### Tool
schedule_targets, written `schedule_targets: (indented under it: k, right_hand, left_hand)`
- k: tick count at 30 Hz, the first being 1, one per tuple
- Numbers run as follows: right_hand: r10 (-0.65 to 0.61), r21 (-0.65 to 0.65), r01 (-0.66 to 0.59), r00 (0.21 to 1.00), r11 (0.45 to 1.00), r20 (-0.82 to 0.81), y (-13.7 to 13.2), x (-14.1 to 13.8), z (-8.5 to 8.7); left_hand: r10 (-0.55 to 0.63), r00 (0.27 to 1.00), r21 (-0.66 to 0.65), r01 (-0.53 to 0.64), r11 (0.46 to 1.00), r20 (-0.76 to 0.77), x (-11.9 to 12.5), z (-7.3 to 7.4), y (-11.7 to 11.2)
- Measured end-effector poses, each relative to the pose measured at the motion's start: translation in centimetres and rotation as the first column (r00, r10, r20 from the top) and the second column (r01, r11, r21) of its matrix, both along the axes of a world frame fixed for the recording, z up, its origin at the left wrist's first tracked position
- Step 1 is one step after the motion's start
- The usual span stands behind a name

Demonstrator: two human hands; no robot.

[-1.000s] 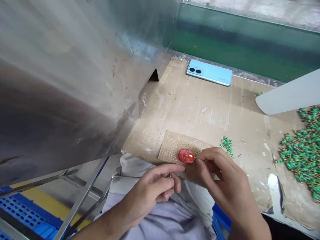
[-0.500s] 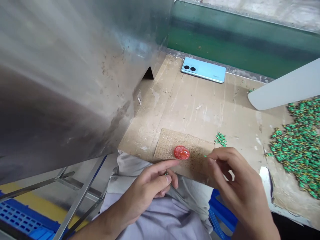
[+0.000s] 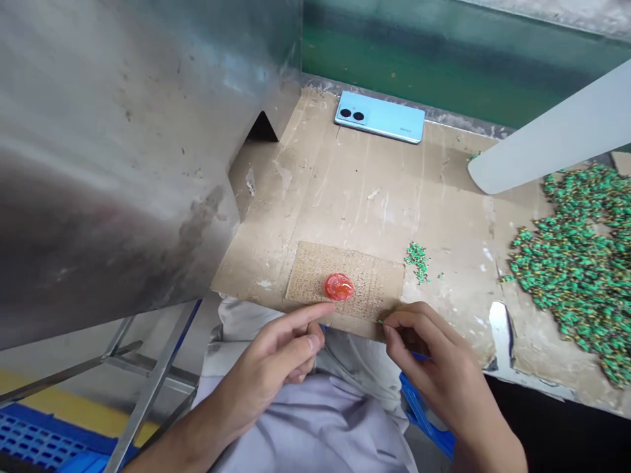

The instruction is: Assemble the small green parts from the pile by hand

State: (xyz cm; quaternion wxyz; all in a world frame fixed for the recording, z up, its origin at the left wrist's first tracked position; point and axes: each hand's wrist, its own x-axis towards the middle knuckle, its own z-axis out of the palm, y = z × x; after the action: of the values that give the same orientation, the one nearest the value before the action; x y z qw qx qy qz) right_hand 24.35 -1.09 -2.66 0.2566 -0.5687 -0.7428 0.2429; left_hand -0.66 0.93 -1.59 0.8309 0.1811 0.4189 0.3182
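Between thumb and index finger, my right hand (image 3: 428, 351) pinches a tiny green piece (image 3: 381, 322) near the right front corner of a small cardboard piece (image 3: 308, 269). A glossy red blob (image 3: 339, 287) sits on that speckled cardboard. My left hand (image 3: 286, 348) is at the cardboard's front edge, its index finger stretched out just below the blob. Its thumb presses against the curled fingers, and whatever they hold is hidden. Behind my right hand lies a little heap of green pieces (image 3: 417, 261).
A large pile of green and yellow pieces (image 3: 576, 263) covers the table's right side. A light-blue phone (image 3: 379, 117) lies at the back. A white tube (image 3: 547, 141) slants in from the right. A big metal housing (image 3: 123, 164) stands left. A blue crate (image 3: 39, 433) is below.
My right hand has lowered the green piece toward the cardboard's front right corner. A small green bit seen in my left hand earlier is now out of sight. The whole view has shifted slightly.
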Motion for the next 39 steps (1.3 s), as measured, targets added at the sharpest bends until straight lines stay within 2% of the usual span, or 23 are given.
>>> schedule_targets:
  k: [5, 11, 19, 23, 26, 33, 36, 39]
  right_hand:
    - [0.019, 0.029, -0.021, 0.997, 0.999, 0.069, 0.1, 0.1, -0.1]
    - [-0.009, -0.019, 0.008, 0.999, 1.0, -0.034, 0.1, 0.4, 0.0]
    - [-0.017, 0.009, 0.017, 0.999, 1.0, 0.036, 0.3, 0.1, -0.1]
    - [-0.017, -0.036, 0.017, 1.0, 0.999, -0.022, 0.3, 0.3, 0.4]
    - [-0.053, -0.035, 0.049, 0.993, 0.998, -0.106, 0.0, 0.7, 0.9]
    - [-0.181, -0.032, 0.18, 0.929, 0.983, -0.322, -1.5, -0.1, 0.8]
    - [-0.203, -0.019, 0.218, 0.871, 0.976, -0.447, -2.1, -1.3, 1.0]
    - [-0.223, -0.022, 0.246, 0.836, 0.969, -0.501, -2.2, -2.1, 1.3]
  left_hand:
    - [0.016, 1.0, -0.025, -0.016, 1.0, -0.024, 0.2, -0.1, 0.0]
    - [0.032, 0.999, -0.048, -0.034, 0.998, -0.034, 0.3, 0.2, 0.0]
    - [0.028, 0.998, -0.052, -0.031, 0.998, -0.058, 0.2, 0.5, 0.0]
    - [0.014, 0.998, -0.04, -0.016, 0.999, -0.063, 0.2, 0.6, -0.2]
    - [0.025, 1.0, -0.064, -0.025, 0.998, -0.004, 0.3, 0.8, -0.4]
    - [0.079, 0.945, -0.146, -0.033, 0.989, 0.319, 0.8, 0.8, -1.0]
    - [0.108, 0.92, -0.189, -0.038, 0.981, 0.377, 0.8, 0.6, -1.1]
    - [0.108, 0.917, -0.206, -0.029, 0.978, 0.384, 0.7, 0.7, -1.1]
